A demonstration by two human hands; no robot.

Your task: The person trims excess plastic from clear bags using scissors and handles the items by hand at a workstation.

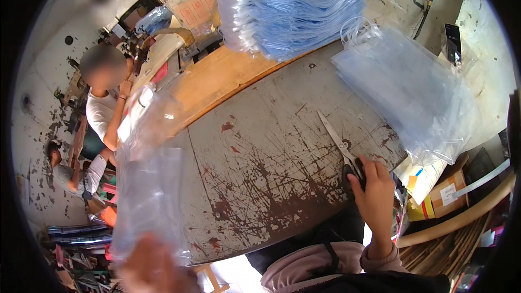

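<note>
A pair of scissors [335, 137] with dark handles lies on the worn table, its blades pointing away to the far left. My right hand [376, 192] is at the handles, thumb and fingers closed around them. At the table's left edge, a clear plastic bag [149, 198] stretches from near to far, its far end smeared by motion. My left hand [149, 266] is at the near end of this bag, too blurred to make out its fingers.
Stacked bluish plastic bags [293, 13] rise at the far side, with more clear bags [407, 84] at the right. A phone [452, 43] leans by the wall. Cardboard boxes [450, 192] stand below right. Two people work beyond the left edge, one in a white shirt [100, 114].
</note>
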